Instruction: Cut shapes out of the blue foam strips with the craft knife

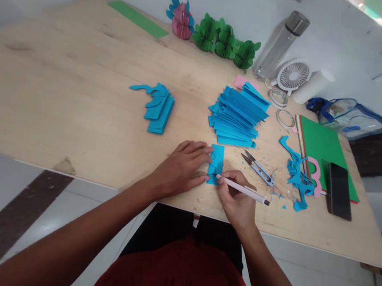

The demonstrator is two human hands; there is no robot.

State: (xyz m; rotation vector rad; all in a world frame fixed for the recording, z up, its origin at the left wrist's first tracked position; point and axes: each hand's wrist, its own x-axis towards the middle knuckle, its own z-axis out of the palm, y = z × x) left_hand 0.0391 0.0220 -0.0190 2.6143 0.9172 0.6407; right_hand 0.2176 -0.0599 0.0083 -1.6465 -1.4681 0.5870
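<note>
A small blue paper rectangle [215, 162] lies near the table's front edge, with dark curved lines drawn on it. My left hand [184, 170] rests flat beside it, fingers stretched out and their tips on its left edge. In my right hand [236, 199] is a white pen [244, 190], its tip touching the paper's lower part. Behind the paper lies a fanned stack of blue paper strips [238, 116]. Thread snips [258, 167] with blue handles lie to the right. To the left sit some cut blue paper pieces [158, 109].
Blue scraps [298, 175], a black phone [340, 191], green sheets [323, 145] and a pink cutout [313, 174] lie at right. Along the wall stand green paper shapes [224, 40], a pink one [183, 21], a bottle [281, 47] and a small fan [292, 75]. Tape rolls [285, 119] lie nearby.
</note>
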